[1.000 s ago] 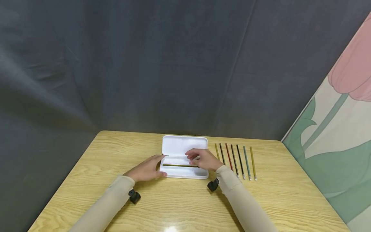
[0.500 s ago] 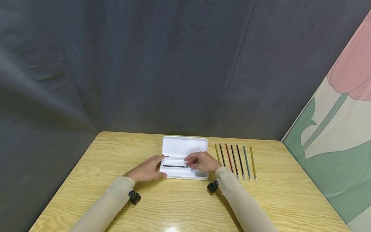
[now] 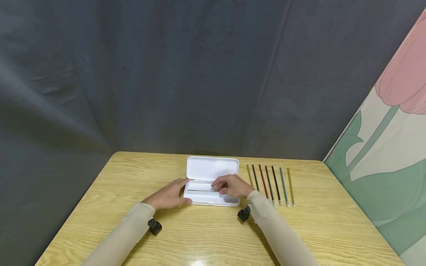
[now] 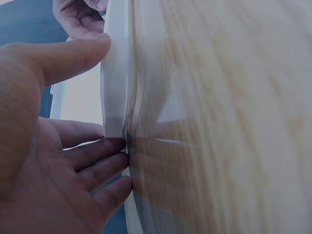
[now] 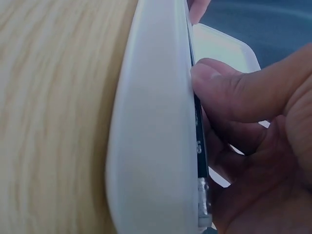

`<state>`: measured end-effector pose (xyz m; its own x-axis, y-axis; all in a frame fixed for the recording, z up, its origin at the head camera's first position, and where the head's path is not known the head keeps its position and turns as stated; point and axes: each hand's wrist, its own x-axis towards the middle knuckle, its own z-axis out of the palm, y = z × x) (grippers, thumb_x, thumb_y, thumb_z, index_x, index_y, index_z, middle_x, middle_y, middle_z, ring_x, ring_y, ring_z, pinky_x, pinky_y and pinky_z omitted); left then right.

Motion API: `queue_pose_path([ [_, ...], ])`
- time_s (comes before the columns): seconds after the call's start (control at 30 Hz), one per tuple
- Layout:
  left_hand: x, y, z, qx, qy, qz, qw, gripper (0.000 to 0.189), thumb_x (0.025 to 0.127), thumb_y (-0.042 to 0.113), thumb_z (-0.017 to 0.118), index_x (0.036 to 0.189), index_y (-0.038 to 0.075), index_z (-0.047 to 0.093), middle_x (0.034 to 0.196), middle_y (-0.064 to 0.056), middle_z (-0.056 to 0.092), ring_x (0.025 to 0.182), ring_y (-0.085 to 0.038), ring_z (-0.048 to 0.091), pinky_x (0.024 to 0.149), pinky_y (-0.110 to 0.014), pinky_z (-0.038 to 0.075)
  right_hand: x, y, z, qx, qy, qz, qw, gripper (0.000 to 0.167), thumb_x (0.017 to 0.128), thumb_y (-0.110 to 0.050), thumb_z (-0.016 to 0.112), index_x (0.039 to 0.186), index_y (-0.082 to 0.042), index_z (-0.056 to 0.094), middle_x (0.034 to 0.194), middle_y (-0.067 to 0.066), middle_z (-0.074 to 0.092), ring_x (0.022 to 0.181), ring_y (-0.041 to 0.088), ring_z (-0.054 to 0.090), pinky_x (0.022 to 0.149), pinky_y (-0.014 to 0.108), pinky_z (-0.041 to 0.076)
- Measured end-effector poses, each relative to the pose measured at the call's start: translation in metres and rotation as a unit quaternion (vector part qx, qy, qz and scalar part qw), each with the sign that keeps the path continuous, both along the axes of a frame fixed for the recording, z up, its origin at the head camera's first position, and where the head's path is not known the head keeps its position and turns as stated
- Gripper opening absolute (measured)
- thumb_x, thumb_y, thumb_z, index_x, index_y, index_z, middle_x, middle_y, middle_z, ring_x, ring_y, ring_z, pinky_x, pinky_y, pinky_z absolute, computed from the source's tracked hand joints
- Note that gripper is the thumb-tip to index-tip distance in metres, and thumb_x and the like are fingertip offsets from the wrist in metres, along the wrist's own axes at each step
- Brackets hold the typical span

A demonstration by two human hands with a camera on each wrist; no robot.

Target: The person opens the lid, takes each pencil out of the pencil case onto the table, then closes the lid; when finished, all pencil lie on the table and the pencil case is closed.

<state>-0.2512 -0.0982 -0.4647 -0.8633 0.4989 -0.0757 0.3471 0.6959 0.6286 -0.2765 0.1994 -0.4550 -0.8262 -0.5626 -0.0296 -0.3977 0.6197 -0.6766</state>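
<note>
A white pencil case [image 3: 204, 199] lies on the table with its lid [image 3: 211, 168] raised at the back. My left hand [image 3: 168, 194] holds the case's left end, thumb at the front wall and fingers around the end. Over the right half of the tray, my right hand [image 3: 233, 186] pinches a dark pencil [image 5: 200, 141] between thumb and fingers. The pencil runs lengthwise along the case, its silver ferrule and eraser toward the right end. In the head view its right part is hidden behind the hand. A small dark piece shows by the hinge at the left.
Several pencils lie side by side right of the case, among them a red pencil [image 3: 263, 181], a teal pencil [image 3: 284, 186] and a yellow pencil [image 3: 291, 186]. The wooden table [image 3: 199, 236] ends at a dark curtain [image 3: 199, 74] behind.
My right hand has lowered slightly, its fingers now closer together on the pencil. The pencil's visible side has gone from yellow-striped to dark, then greyish. My left hand has stayed put.
</note>
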Motion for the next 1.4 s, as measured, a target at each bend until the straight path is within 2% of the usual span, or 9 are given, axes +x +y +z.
queue_pose_path([
  [0.33,-0.001,0.001,0.001,0.0,0.002,0.001,1.0,0.085,0.092,0.046,0.073,0.16,0.012,0.034,0.164,-0.013,0.035,0.153,-0.034,0.034,0.122,-0.056,0.033,0.001,0.0,0.004,0.015,0.015,-0.002,0.9998,0.028,0.092,0.003,0.069,0.11,-0.017,0.076,0.098,-0.002,0.076,0.089,0.008,0.069,0.073,0.02,0.056],
  [0.53,-0.004,0.001,-0.001,-0.003,0.002,0.003,1.0,0.087,0.091,0.049,0.073,0.16,0.014,0.032,0.165,-0.012,0.033,0.153,-0.032,0.032,0.123,-0.055,0.033,0.001,-0.001,0.003,-0.002,0.043,-0.029,0.9986,0.024,0.091,0.002,0.071,0.105,-0.015,0.077,0.092,-0.001,0.077,0.08,0.007,0.07,0.069,0.019,0.056],
  [0.77,-0.004,0.0,0.0,-0.004,0.004,0.001,1.0,0.088,0.091,0.049,0.073,0.16,0.013,0.032,0.165,-0.012,0.033,0.153,-0.032,0.033,0.123,-0.054,0.033,0.002,-0.003,0.005,-0.007,0.066,-0.068,0.9955,0.021,0.087,0.001,0.075,0.098,-0.016,0.078,0.089,0.0,0.078,0.079,0.004,0.069,0.07,0.021,0.055],
  [0.97,-0.002,0.001,0.0,-0.007,0.004,0.001,1.0,0.087,0.092,0.047,0.073,0.16,0.012,0.033,0.164,-0.013,0.035,0.153,-0.033,0.034,0.122,-0.055,0.033,0.002,0.001,0.009,-0.03,0.072,-0.066,0.9948,0.023,0.089,0.002,0.072,0.1,-0.016,0.078,0.089,0.0,0.077,0.08,0.008,0.067,0.07,0.023,0.055],
  [1.1,-0.001,0.0,0.0,-0.006,0.004,0.002,1.0,0.086,0.091,0.046,0.073,0.16,0.012,0.033,0.164,-0.014,0.035,0.152,-0.034,0.034,0.122,-0.055,0.034,0.001,0.004,0.011,-0.054,0.059,-0.066,0.9946,0.024,0.089,0.003,0.071,0.106,-0.014,0.077,0.091,0.003,0.076,0.081,0.01,0.066,0.067,0.023,0.053],
  [1.23,-0.001,0.0,-0.001,-0.006,0.0,0.003,1.0,0.087,0.091,0.048,0.073,0.16,0.013,0.033,0.165,-0.012,0.034,0.153,-0.033,0.033,0.123,-0.054,0.033,-0.001,0.006,0.014,-0.096,0.022,-0.081,0.9919,0.03,0.091,0.0,0.07,0.117,-0.014,0.074,0.094,0.006,0.075,0.082,0.013,0.067,0.066,0.024,0.052],
  [1.4,-0.001,-0.001,-0.002,-0.007,-0.001,0.004,1.0,0.087,0.091,0.048,0.073,0.16,0.014,0.033,0.165,-0.012,0.033,0.154,-0.033,0.032,0.123,-0.055,0.032,-0.002,0.01,0.017,-0.147,-0.023,-0.084,0.9854,0.038,0.095,0.001,0.065,0.129,-0.013,0.067,0.1,0.013,0.072,0.088,0.017,0.07,0.069,0.024,0.055],
])
